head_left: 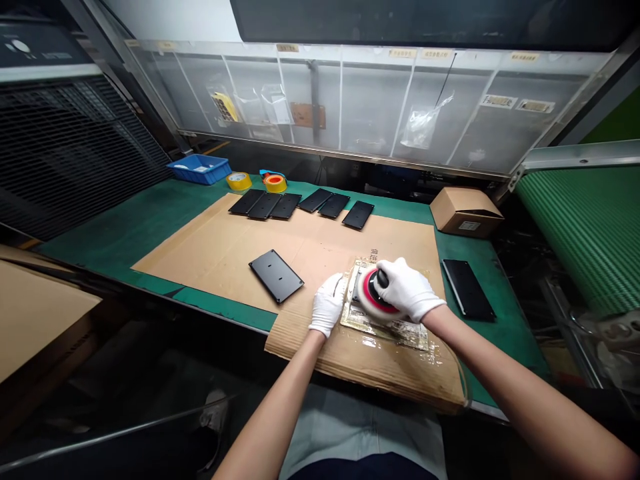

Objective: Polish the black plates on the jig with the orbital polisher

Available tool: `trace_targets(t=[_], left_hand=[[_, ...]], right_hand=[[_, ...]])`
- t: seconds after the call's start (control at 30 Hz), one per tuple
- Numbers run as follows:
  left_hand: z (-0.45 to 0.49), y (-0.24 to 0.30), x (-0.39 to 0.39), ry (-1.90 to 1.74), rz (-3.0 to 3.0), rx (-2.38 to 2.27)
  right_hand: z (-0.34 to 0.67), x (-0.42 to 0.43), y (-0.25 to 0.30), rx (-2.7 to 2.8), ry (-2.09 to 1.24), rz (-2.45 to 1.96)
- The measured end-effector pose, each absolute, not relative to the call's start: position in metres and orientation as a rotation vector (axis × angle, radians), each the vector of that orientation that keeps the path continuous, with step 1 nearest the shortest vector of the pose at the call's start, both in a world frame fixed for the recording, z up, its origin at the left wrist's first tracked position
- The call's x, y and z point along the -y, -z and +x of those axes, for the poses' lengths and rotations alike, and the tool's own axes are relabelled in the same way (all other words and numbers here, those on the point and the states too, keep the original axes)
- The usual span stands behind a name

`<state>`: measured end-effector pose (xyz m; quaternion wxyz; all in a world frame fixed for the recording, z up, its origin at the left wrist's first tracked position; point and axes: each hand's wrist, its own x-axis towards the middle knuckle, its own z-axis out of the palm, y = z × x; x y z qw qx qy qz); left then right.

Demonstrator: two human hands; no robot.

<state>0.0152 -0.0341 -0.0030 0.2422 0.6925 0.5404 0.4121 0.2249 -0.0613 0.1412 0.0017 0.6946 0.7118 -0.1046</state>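
Note:
My right hand [407,288], in a white glove, is closed around a round red-and-white sanding tool [373,297] that presses down on a taped patch [400,330] of the cardboard sheet [220,250]. My left hand [327,303], also gloved, rests with curled fingers on the left edge of a plate held under the tool; the plate is mostly hidden. A black flat plate [276,275] lies alone to the left of my left hand.
Several black plates [273,205] lie in a row at the far edge of the cardboard, and another [468,288] lies on the green mat at right. A small cardboard box [465,210], tape rolls [239,181], a blue tray [199,168] and a green conveyor [590,227] surround the area.

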Motion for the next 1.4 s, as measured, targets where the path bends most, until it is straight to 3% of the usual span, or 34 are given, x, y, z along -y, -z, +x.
trace_targets(t=[0.47, 1.4], left_hand=[[0.015, 0.004, 0.033, -1.146, 1.887, -1.406], [0.016, 0.004, 0.031, -0.960, 2.078, -1.378]], right_hand=[[0.213, -0.018, -0.143, -2.266, 0.520, 2.171], [0.221, -0.023, -0.148, -2.219, 0.601, 2.191]])
